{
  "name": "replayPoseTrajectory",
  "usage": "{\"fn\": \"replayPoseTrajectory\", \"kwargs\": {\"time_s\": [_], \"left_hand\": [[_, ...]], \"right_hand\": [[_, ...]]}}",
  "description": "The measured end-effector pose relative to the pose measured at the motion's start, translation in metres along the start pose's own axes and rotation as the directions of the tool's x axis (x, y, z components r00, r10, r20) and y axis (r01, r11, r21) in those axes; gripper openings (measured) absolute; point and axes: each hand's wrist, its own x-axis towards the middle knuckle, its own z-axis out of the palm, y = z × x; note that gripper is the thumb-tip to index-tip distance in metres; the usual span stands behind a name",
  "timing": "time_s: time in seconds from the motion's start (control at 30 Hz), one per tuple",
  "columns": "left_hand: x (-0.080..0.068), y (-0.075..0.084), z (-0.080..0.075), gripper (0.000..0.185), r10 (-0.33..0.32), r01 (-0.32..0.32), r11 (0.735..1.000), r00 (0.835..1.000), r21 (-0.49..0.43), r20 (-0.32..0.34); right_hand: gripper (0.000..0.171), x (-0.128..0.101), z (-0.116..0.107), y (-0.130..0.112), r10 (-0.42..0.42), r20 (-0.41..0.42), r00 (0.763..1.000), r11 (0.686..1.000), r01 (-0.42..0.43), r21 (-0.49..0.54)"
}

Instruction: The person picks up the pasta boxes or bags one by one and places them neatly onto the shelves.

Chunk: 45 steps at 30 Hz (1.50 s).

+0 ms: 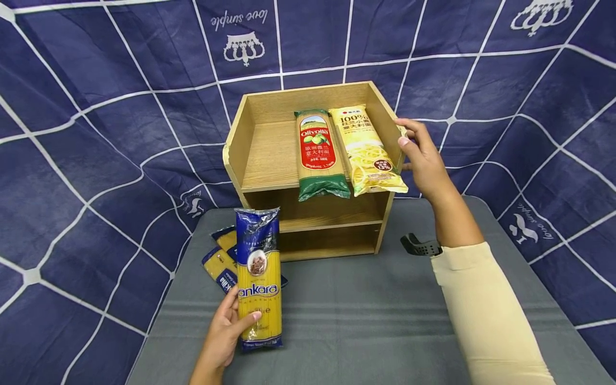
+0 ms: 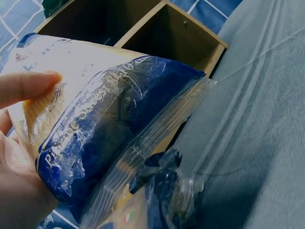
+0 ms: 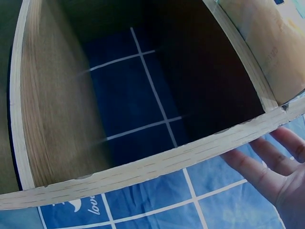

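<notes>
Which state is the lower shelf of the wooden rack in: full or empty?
Empty. The lower shelf shows only bare wood in the head view; both pasta packets, green and yellow, lie on the top shelf.

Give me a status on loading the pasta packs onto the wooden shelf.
Done: the green pack and yellow pack lie on the top tier of the wooden shelf. In hand: the left hand holds the blue Ankara pack; the right hand touches the shelf's side. Left: more blue packs on the grey mat.

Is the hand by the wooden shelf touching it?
Touching. In the head view the right hand rests its fingertips on the wooden shelf at its right side wall.
</notes>
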Motion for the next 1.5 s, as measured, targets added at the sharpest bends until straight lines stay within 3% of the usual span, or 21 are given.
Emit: {"fn": "replayPoseTrajectory", "kwargs": {"time_s": [0.27,0.5,0.8,1.1,1.5], "left_hand": [[0.005,-0.003,0.009,0.074,-0.052,0.052,0.998,0.999,-0.021,0.009],[0.011,-0.006,0.014,0.081,-0.073,0.078,0.995,0.994,-0.064,0.086],[0.018,-0.006,0.017,0.084,-0.072,0.092,0.987,0.987,-0.135,0.14],[0.025,0.0,0.021,0.081,-0.058,0.081,0.984,0.988,-0.157,0.146],[0.031,0.011,0.02,0.072,-0.072,0.113,0.958,0.984,-0.262,0.162]], "right_hand": [[0.043,0.0,0.0,0.004,0.003,0.002,1.0,1.0,-0.003,-0.003],[0.044,0.0,0.0,0.002,0.001,0.001,1.0,1.0,-0.001,0.004],[0.045,-0.001,0.001,0.0,0.004,0.008,1.0,1.0,-0.004,0.016],[0.046,-0.003,0.002,-0.001,0.003,0.001,1.0,1.0,-0.004,0.021],[0.047,-0.003,0.001,-0.001,-0.003,0.009,1.0,1.0,0.002,0.023]]}}
